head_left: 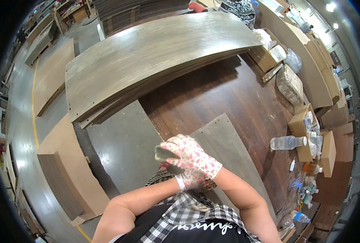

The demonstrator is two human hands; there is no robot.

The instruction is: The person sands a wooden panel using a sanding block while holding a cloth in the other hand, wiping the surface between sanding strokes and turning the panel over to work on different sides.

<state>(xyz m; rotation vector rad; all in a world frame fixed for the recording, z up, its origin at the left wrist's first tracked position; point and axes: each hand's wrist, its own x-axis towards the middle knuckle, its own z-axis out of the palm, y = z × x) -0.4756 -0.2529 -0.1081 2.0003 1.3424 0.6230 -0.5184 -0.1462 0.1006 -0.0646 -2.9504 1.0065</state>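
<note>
My right hand (187, 153), in a white glove with a pink floral print, is curled around a small grey-green pad (166, 154). Its exact kind is not clear. Wearing the same sort of glove, my left hand (191, 179) lies lower, crossed beneath my right wrist and close to my body. The right hand and wrist hide most of its fingers, so its grip does not show. Just beyond my right hand is a flat grey wood-grain panel (228, 150), lying on a dark brown wooden surface (204, 97).
A stack of grey-brown panels (159, 48) spans the far side. At the right stand a clear plastic bottle (287, 142), an open cardboard box (303, 129) with bottles, and a wrapped block (289, 85). Cardboard-covered panels (72, 162) lie at the left.
</note>
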